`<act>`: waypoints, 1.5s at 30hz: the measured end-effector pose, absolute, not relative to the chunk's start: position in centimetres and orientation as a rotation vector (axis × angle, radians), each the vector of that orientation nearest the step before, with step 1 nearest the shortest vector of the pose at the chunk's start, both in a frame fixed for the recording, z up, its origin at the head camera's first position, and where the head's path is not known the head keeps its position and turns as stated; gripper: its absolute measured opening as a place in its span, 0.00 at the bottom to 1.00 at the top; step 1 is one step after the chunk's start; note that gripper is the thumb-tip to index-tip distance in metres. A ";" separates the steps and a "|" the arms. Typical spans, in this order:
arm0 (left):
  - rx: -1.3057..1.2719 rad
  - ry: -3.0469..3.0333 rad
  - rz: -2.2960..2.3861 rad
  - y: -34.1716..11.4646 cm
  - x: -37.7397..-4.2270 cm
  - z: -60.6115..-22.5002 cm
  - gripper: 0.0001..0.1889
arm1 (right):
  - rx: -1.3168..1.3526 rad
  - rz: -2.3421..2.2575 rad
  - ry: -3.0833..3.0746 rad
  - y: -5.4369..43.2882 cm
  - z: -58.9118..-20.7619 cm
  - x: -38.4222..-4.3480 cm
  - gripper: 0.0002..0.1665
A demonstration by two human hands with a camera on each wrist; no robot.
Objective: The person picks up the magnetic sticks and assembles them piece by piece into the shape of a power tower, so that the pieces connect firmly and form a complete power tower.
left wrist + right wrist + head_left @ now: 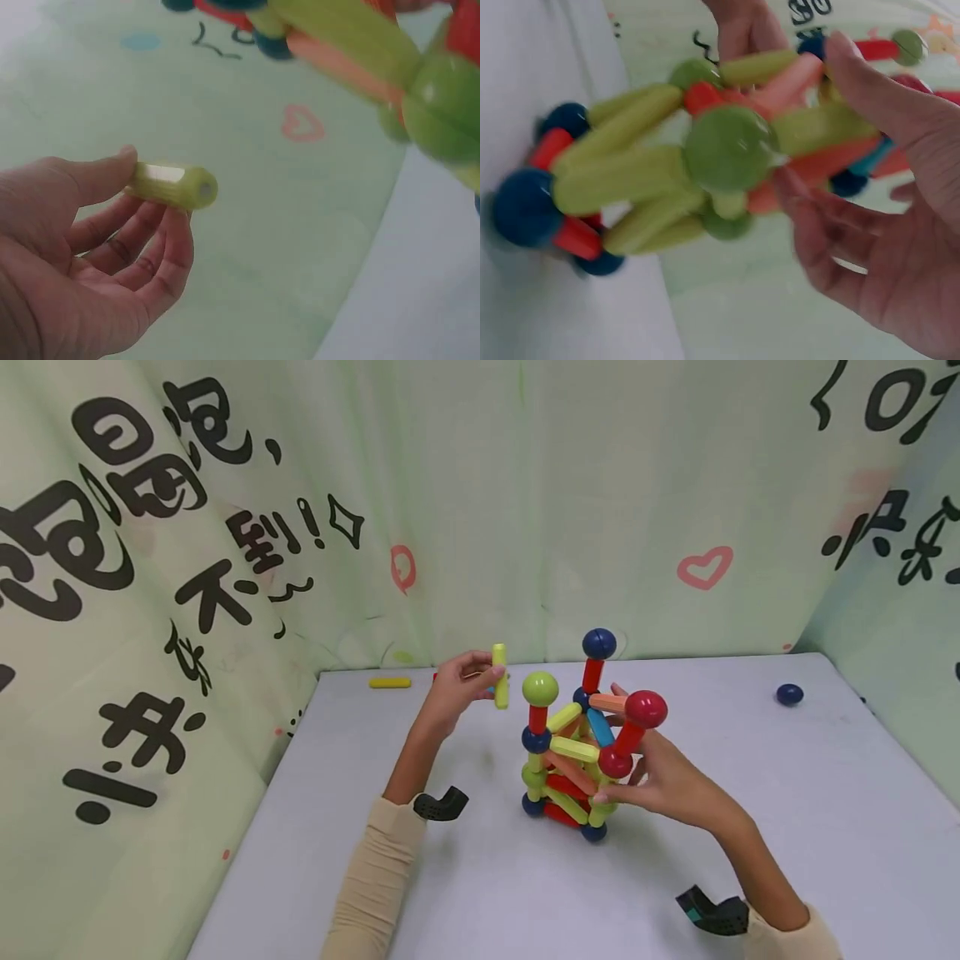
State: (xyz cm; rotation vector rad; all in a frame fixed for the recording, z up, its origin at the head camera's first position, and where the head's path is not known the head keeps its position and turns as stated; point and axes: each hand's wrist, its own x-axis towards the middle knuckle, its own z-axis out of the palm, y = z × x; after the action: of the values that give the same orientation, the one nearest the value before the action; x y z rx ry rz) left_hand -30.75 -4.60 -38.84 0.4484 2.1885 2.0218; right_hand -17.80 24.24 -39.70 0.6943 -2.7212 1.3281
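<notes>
Between the thumb and fingers of my left hand (456, 692) a yellow-green magnetic rod (500, 681) is pinched, upright in the head view. The left wrist view shows the round end of this rod (176, 185) sticking out past the fingertips. My right hand (671, 783) grips the right side of a tower of magnetic rods and balls (574, 749), thumb and fingers on either side of a rod. Dark blue balls form the tower's base on the table. Rods topped by a green ball (540, 688), a blue ball (599, 643) and a red ball (647, 709) rise from its upper part.
A yellow rod (390, 682) lies near the table's back left edge. Small red and blue pieces show partly behind the left hand. One dark blue ball (790, 695) lies at the right on the white table (480, 893). A printed curtain (480, 510) hangs behind.
</notes>
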 end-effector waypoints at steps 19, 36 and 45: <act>0.761 1.946 1.907 -0.7 -28.0 -36.5 0.18 | 0.571 1.450 -2.449 23.7 -36.3 -22.8 0.25; 0.751 1.993 1.825 0.1 -28.0 -36.1 0.18 | 0.608 1.816 -2.215 22.6 -37.5 -24.6 0.17; 0.571 2.295 1.833 -3.6 -30.9 -39.7 0.16 | 0.906 2.047 -2.190 24.6 -40.0 -25.6 0.19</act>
State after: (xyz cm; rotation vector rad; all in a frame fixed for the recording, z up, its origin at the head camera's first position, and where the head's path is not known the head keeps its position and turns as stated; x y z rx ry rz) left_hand -30.86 -3.61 -39.66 0.5705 2.2946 1.8326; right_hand -25.58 24.61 -39.97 0.9059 -2.1898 2.0474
